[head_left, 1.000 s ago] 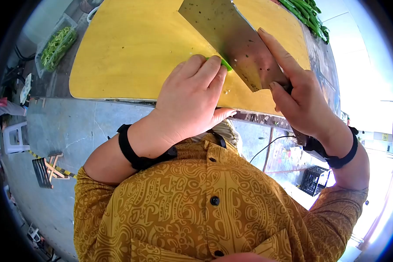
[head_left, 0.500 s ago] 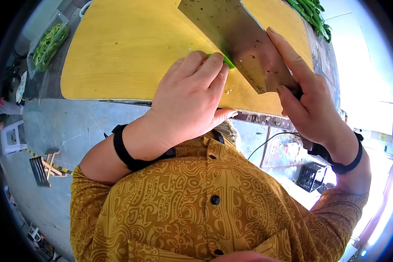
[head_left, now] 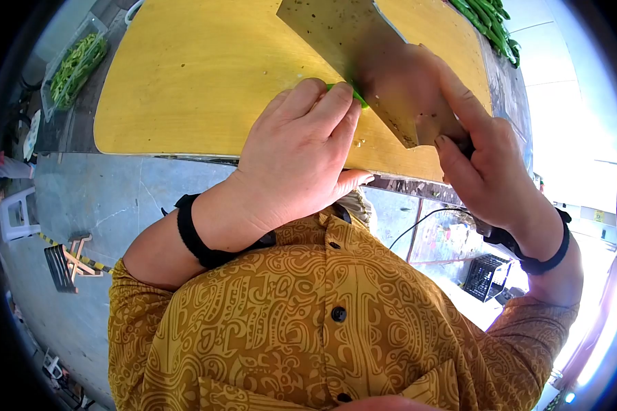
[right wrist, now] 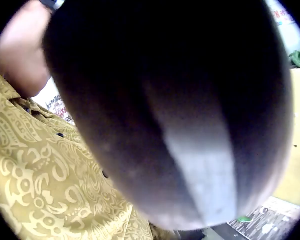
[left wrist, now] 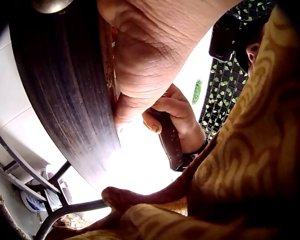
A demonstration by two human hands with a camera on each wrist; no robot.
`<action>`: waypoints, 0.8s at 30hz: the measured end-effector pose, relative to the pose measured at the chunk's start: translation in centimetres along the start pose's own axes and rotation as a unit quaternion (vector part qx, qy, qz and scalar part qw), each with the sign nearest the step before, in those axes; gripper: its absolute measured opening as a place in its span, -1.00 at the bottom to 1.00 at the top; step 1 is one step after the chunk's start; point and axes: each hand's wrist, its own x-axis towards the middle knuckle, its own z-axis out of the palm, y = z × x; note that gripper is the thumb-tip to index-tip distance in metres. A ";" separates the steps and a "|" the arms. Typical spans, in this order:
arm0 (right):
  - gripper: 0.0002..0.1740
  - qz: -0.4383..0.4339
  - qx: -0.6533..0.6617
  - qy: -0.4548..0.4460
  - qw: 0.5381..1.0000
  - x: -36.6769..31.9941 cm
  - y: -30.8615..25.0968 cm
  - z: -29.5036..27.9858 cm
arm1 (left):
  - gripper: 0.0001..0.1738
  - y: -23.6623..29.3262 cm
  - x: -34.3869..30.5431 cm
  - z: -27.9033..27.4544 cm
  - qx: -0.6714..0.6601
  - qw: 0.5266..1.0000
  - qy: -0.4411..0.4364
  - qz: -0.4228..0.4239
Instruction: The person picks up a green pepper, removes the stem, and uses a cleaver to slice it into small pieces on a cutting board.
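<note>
My left hand [head_left: 291, 151] bends its fingers over a bright green pepper [head_left: 360, 103], holding it down on the yellow board [head_left: 185, 103]. Most of the pepper is hidden beneath those fingers, and the thumb points off toward the board's near edge. My right hand [head_left: 483, 151] grips a broad cleaver [head_left: 322, 31], its index finger laid along the blade. The blade slants across the board, its lower edge right beside the pepper and left fingertips. From the left wrist view, the cleaver's dark handle [left wrist: 170, 140] shows in the right hand. A dark, blurred shape fills most of the right wrist view.
A clear container [head_left: 75, 72] of sliced green pieces stands left of the board. Whole long green peppers [head_left: 487, 27] lie in a pile at the far right. Small crumbs dot the board. Below are a white stool [head_left: 19, 216] and a black crate [head_left: 487, 277].
Over the first half second the view shifts slightly, and the cleaver and right hand sit a little farther right. Since then both hands have stayed almost in place, the left still over the pepper.
</note>
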 end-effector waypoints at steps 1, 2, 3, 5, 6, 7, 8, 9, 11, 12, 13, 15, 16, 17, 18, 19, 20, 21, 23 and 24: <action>-0.17 -0.010 -0.007 0.002 1.000 0.0 0.0 0.0 | -0.12 0.0 0.0 -0.1 0.001 1.000 -0.004 -0.001; -0.17 -0.020 -0.014 0.004 1.000 0.0 0.1 0.0 | -0.12 0.0 0.0 -0.2 0.001 1.000 -0.009 -0.002; -0.17 -0.012 -0.021 -0.005 1.000 0.1 0.0 -0.1 | -0.11 0.0 0.0 -0.2 0.001 1.000 -0.013 -0.004; -0.18 0.002 -0.035 -0.022 0.999 0.3 -0.5 -0.3 | -0.12 0.0 0.1 -0.2 -0.002 1.000 -0.011 -0.002; -0.19 0.002 -0.031 -0.025 0.999 0.5 -0.7 -0.4 | -0.12 0.0 0.1 -0.2 -0.005 1.000 -0.011 -0.001; -0.19 0.003 -0.026 -0.027 0.999 0.8 -0.9 -0.4 | -0.12 0.0 0.1 -0.2 -0.009 1.000 -0.010 -0.002; -0.20 0.003 -0.021 -0.029 0.999 1.0 -1.1 -0.4 | -0.12 0.0 0.1 -0.1 -0.013 1.000 -0.009 -0.002; -0.19 -0.008 -0.019 -0.026 0.999 1.3 -1.0 -0.2 | -0.12 -0.1 0.1 -0.1 -0.017 1.000 -0.007 -0.001; -0.19 -0.031 -0.014 -0.019 0.999 1.9 -0.3 0.5 | -0.12 -0.1 0.1 -0.2 -0.019 1.000 -0.007 0.003; -0.18 -0.040 -0.009 -0.007 0.999 2.2 0.1 0.8 | -0.12 -0.1 0.1 -0.2 -0.019 1.000 -0.005 0.003; -0.18 -0.047 -0.002 0.004 0.999 2.3 0.4 1.1 | -0.12 -0.2 0.1 -0.2 -0.028 1.000 -0.006 0.001; -0.18 -0.029 0.024 0.024 0.999 2.3 0.8 1.4 | -0.13 -0.2 0.1 -0.4 -0.043 0.999 -0.009 0.001; -0.18 -0.005 0.044 0.032 0.999 2.2 0.9 1.5 | -0.13 -0.2 0.1 -0.5 -0.051 0.999 -0.007 0.004; -0.18 0.020 0.063 0.040 0.997 2.1 0.9 1.5 | -0.14 -0.4 0.0 -0.5 -0.059 0.998 -0.005 0.007; -0.18 0.029 0.068 0.042 0.996 1.8 1.2 1.6 | -0.15 -0.5 0.0 -0.7 -0.066 0.998 -0.003 0.012; -0.18 0.038 0.074 0.045 0.996 1.6 1.4 1.6 | -0.16 -0.5 0.0 -1.0 -0.065 0.998 -0.005 0.003; -0.18 0.047 0.079 0.047 0.995 1.5 1.5 1.5 | -0.17 -0.5 0.0 -1.4 -0.065 0.998 -0.007 -0.006; -0.18 0.048 0.082 0.059 0.994 1.4 1.2 1.5 | -0.17 -0.5 -0.1 -1.7 -0.065 0.998 -0.008 -0.016; -0.19 0.053 0.089 0.079 0.991 1.3 0.8 1.7 | -0.18 -0.8 -0.3 -1.6 -0.053 0.999 -0.007 -0.001; -0.18 0.048 0.076 0.064 0.994 1.2 0.6 1.4 | -0.19 -0.9 -0.3 -1.5 -0.048 0.999 -0.007 0.006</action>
